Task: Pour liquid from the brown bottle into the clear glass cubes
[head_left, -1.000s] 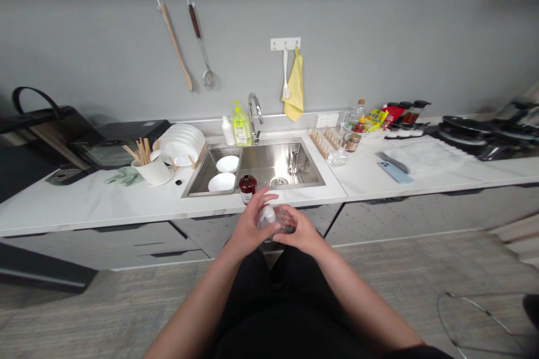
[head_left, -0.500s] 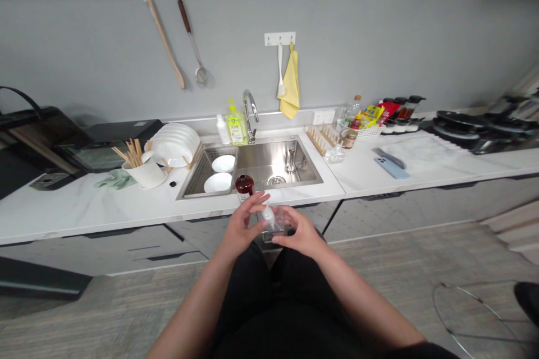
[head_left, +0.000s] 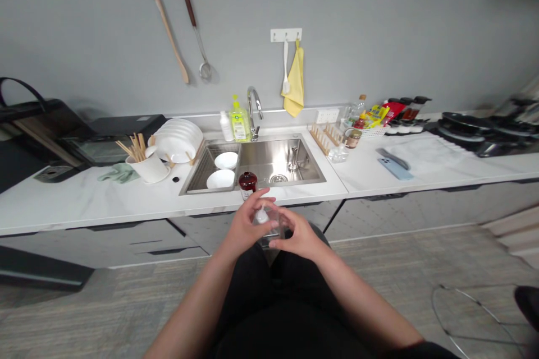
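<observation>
Between my two hands, just in front of the counter edge, is a clear square pump bottle with a white pump head (head_left: 261, 216). My left hand (head_left: 245, 224) is closed on its left side, the thumb across the front and the fingers near the pump head. From the right, my right hand (head_left: 297, 234) grips the clear body between thumb and fingers. Just beyond my left fingers, a dark red bottle (head_left: 247, 182) with a label stands upright at the sink's front edge. My fingers hide part of the clear bottle and the red bottle's lower part.
Two white bowls (head_left: 220, 179) sit in the left part of the steel sink (head_left: 322, 175). Behind it stand a yellow-green soap bottle (head_left: 240, 124) and the faucet (head_left: 255, 112). A utensil holder (head_left: 148, 170) and racked plates (head_left: 179, 137) are left; a phone (head_left: 394, 169) lies right.
The pump head has shifted slightly left and tilts differently, with my left fingers closer around it. Both hands stay on the clear bottle. The whole view has shifted slightly.
</observation>
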`<action>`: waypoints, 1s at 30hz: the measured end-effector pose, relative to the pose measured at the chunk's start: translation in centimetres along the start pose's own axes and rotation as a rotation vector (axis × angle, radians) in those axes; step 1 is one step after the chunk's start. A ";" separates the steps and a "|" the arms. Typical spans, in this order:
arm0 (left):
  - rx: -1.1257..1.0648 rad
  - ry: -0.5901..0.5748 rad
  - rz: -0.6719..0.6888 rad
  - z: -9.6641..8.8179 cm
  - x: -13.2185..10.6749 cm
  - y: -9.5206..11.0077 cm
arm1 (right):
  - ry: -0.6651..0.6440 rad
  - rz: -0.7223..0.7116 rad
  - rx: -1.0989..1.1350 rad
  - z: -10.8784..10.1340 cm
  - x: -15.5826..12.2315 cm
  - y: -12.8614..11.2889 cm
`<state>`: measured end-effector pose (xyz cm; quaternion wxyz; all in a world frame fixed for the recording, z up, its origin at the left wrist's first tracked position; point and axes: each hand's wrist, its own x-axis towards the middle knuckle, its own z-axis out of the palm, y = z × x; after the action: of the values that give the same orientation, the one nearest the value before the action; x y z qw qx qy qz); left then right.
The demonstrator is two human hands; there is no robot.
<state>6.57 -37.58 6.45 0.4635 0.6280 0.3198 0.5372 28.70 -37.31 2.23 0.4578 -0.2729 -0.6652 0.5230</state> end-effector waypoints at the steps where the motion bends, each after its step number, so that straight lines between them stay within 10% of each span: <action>1: 0.003 -0.016 -0.008 0.0 -0.1 0.1 | 0.003 -0.007 -0.008 0.0 0.1 -0.1; 30: -0.199 0.444 -0.049 -0.7 0.0 1.1 | 0.133 0.072 -0.251 -0.4 -0.8 -0.8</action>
<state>5.83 -37.80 7.53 0.4543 0.4378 0.3745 0.6795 29.50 -38.03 2.76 0.4442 -0.3859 -0.6831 0.4327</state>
